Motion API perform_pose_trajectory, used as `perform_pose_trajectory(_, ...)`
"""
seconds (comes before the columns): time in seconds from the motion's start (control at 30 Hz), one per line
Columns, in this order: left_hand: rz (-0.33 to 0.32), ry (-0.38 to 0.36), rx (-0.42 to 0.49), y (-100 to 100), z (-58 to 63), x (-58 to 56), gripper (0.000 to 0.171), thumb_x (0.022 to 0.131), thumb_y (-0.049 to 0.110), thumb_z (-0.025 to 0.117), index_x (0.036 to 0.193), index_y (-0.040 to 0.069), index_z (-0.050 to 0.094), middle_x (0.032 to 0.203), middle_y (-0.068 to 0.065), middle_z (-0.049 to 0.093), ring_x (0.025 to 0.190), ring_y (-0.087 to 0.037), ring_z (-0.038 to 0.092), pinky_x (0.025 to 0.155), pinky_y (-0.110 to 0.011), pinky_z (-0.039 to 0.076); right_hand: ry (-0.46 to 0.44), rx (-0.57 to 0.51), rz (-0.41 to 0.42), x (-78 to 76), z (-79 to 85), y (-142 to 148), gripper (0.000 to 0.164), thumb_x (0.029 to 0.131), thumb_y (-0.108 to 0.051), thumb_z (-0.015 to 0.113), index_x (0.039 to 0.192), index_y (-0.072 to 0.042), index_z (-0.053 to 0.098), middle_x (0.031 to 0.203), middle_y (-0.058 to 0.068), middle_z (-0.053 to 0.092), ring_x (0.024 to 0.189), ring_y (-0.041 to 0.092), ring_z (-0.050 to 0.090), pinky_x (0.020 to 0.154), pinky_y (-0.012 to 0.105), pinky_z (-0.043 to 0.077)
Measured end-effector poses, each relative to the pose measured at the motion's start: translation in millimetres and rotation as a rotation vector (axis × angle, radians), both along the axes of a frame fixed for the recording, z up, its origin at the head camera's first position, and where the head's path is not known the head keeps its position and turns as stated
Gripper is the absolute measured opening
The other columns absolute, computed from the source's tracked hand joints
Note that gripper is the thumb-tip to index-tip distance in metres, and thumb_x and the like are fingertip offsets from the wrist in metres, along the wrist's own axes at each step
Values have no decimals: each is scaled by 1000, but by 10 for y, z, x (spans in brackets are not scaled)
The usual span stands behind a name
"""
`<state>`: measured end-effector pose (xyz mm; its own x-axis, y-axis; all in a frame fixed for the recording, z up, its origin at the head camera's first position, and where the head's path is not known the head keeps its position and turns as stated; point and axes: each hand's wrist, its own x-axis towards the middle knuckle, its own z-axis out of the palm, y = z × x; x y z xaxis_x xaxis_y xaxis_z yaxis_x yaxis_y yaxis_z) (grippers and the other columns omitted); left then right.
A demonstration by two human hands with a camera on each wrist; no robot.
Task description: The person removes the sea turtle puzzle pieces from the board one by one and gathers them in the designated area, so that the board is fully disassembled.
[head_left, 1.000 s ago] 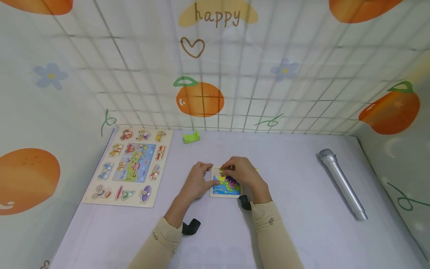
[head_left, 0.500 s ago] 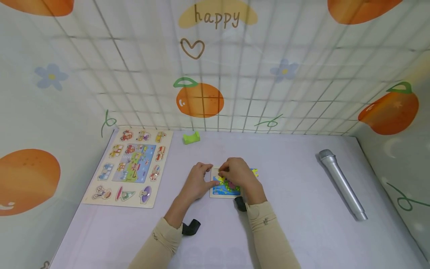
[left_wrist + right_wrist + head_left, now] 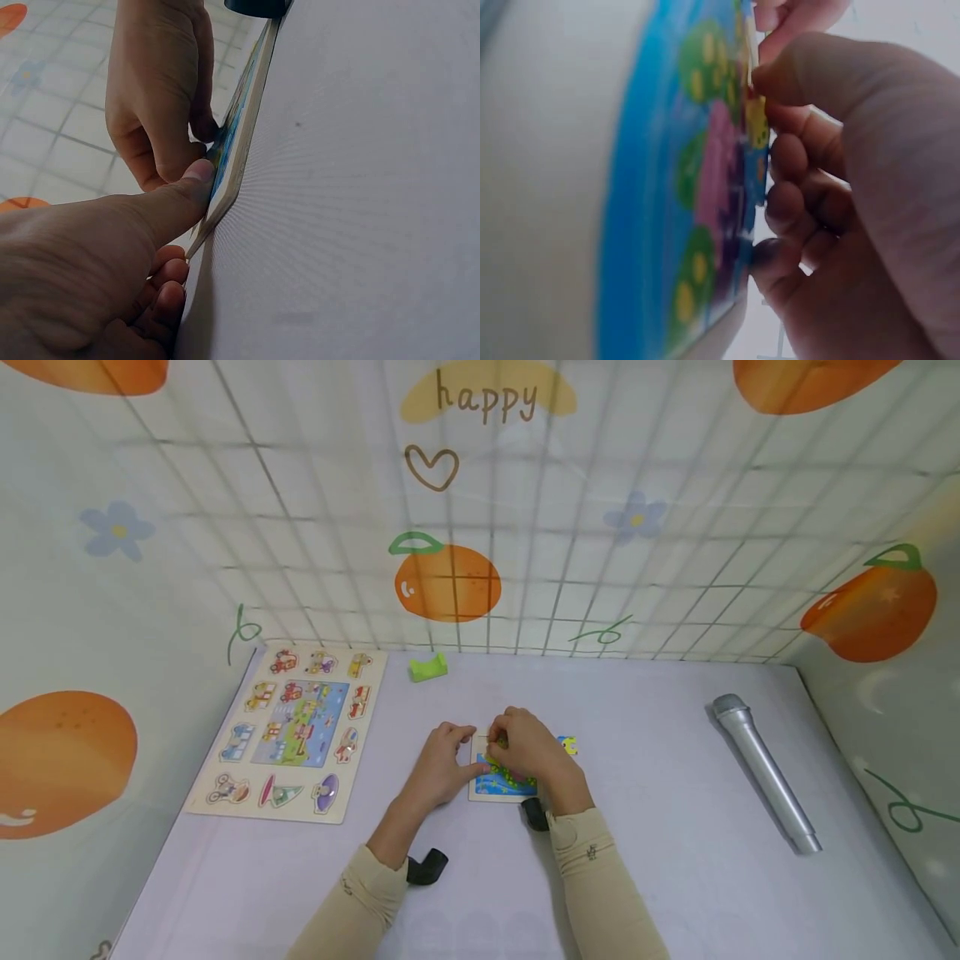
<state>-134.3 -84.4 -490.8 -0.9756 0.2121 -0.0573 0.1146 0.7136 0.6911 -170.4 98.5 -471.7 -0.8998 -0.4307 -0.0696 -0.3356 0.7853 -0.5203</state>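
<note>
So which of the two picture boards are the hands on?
The small bluish board: the left hand and right hand are both at it. The larger vehicle board, off to the left, has neither hand on it.

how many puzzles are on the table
2: the large vehicle puzzle on the left, and the small square puzzle near the middle, partly covered by the left hand and right hand. No other shows.

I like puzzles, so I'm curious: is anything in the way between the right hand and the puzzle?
Nothing I can see. The right hand has its fingers at the puzzle. The left hand rests its thumb on the puzzle's left side, close to those fingers, but not in their way.
</note>
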Motion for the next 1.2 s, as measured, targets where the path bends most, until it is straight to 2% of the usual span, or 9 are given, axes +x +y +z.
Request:
perform_pose_trajectory(0.17,1,-2,-2,0,11,-1,65,85,28,85,140,5,59,117,-8,59,102,-21,52,87,-36,48,33,10,1,6,-23,11,4,90,-21,71,89,-19,68,95,-4,57,95,16,49,88,33,49)
perform_pose_trajectory(0.33,4,-4,-4,2,1,-2,66,85,29,85,140,5,59,118,-8,59,103,-22,53,88,-37,48,32,-27,11,17,-28,36,4,92,-21,70,90,-18,69,95,-5,61,97,17,51,92,35,49)
perform_pose_trajectory(0.43,6,-10,-7,6,-8,-3,66,85,30,85,140,5,59,119,-9,60,104,-22,54,89,-38,49,-8,-84,9,27,-12,77,5,92,-17,70,97,-16,72,98,-4,65,99,17,53,94,37,50)
perform_pose_trajectory(0.53,6,-22,-7,9,-7,-1,67,85,31,85,141,6,59,121,-9,60,106,-23,54,91,-39,50,-60,-132,-3,30,17,133,16,93,-11,68,107,-13,74,104,-1,69,101,19,56,94,40,51)
perform_pose_trajectory(0.67,10,-30,-9,13,-6,1,68,84,32,85,141,6,58,123,-9,59,107,-23,55,92,-39,51,-109,-131,-30,23,50,197,22,95,-9,67,116,-11,75,110,1,71,100,20,58,93,42,53)
perform_pose_trajectory(0.93,24,-43,-13,15,-2,-1,67,85,32,84,142,8,58,124,-8,59,107,-22,54,91,-39,51,-146,-104,-99,-8,30,249,17,94,-18,74,110,-14,77,104,0,71,93,18,60,91,40,54)
perform_pose_trajectory(1.2,26,-45,-5,11,14,9,67,85,32,85,141,8,59,123,-9,59,106,-22,54,91,-39,50,-98,-115,-88,1,12,256,15,92,-17,77,106,-13,77,102,1,67,89,16,58,85,36,52)
